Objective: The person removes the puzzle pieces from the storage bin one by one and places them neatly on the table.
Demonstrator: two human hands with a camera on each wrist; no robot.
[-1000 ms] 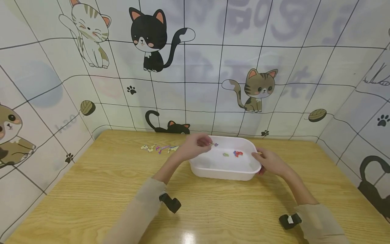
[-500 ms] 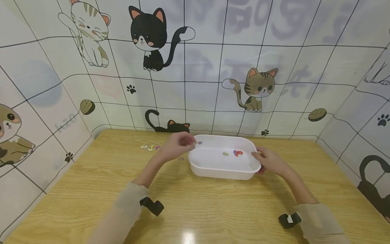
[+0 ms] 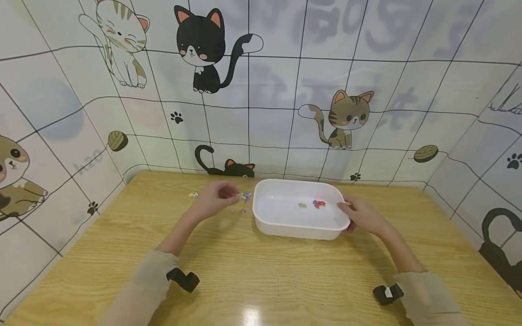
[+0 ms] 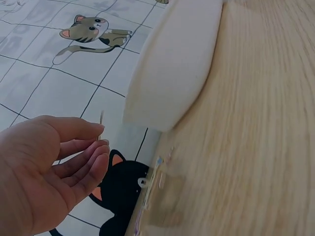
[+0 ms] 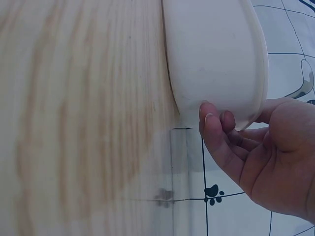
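Observation:
A white plastic tray (image 3: 297, 230) stands on the wooden table, with a small pale green piece (image 3: 302, 205) and a red and blue piece (image 3: 319, 204) lying in it. My right hand (image 3: 360, 215) grips its right end, thumb over the rim and fingers underneath in the right wrist view. Left of the tray, my left hand (image 3: 215, 199) pinches a thin flat piece (image 4: 102, 118) between thumb and fingertips, seen edge-on in the left wrist view. Small coloured flat pieces (image 3: 245, 196) show just past its fingertips; the hand hides others behind it.
A yellowish piece (image 3: 193, 194) lies to the left of my left hand, and a small purple piece (image 3: 243, 211) near the tray's left end. A wall sheet printed with cats (image 3: 350, 120) stands along the table's back edge.
My left hand has moved left from over the tray to the table beside it, carrying a small flat piece. My right hand stays on the tray, which has barely moved.

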